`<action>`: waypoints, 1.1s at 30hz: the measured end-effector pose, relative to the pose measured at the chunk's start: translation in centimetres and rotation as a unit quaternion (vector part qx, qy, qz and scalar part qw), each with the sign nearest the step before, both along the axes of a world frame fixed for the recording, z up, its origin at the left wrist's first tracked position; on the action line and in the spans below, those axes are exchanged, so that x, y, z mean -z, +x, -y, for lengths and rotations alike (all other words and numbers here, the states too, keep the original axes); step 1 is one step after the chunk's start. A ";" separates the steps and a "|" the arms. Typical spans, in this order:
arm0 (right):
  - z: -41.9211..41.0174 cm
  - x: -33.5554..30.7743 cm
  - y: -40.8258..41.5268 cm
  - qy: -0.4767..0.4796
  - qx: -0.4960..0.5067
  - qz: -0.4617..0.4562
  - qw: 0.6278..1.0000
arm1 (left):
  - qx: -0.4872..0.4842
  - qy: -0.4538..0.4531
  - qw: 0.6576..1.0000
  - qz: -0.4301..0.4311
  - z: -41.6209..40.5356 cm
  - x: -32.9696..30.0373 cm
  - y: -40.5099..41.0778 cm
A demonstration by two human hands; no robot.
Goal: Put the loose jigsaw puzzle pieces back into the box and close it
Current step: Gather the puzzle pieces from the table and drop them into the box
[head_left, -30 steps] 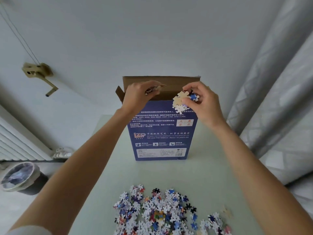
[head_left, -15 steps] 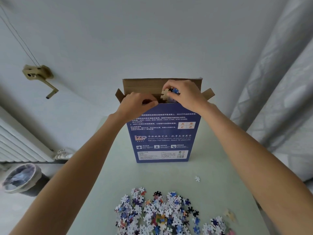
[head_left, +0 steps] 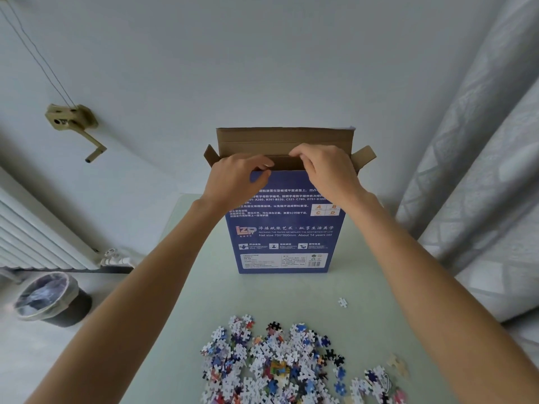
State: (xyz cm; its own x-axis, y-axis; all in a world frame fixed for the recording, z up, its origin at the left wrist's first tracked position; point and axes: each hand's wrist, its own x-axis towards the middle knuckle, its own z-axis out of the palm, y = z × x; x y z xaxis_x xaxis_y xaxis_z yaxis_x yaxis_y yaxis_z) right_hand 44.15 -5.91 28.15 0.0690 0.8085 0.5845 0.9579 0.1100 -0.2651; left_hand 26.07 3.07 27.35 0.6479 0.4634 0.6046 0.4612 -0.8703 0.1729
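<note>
A tall blue puzzle box (head_left: 280, 228) stands upright on the pale green table (head_left: 198, 293), its brown top flaps folded open. My left hand (head_left: 239, 176) pinches the top edge of the box's front wall, thumb on the blue face. My right hand (head_left: 326, 170) hovers over the opening with its fingers curled loosely downward; no pieces show in it. A pile of loose jigsaw pieces (head_left: 271, 365) lies at the near edge of the table. One white piece (head_left: 342, 302) lies alone to the right, and a beige piece (head_left: 398, 364) sits at the far right.
A lined waste bin (head_left: 49, 298) stands on the floor to the left, below a white radiator (head_left: 35, 237). Grey curtains (head_left: 481, 170) hang close on the right. A brass crank handle (head_left: 73, 121) is fixed to the wall behind.
My right hand carried a clump of pieces over the box opening, and the clump is no longer visible in it. One white piece has dropped onto the table. My left hand lowered to the front edge.
</note>
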 end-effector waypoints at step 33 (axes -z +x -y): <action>17.2 31.1 -12.0 -0.422 0.054 -0.089 0.901 | -0.151 -0.424 0.825 -0.343 18.3 28.6 -9.2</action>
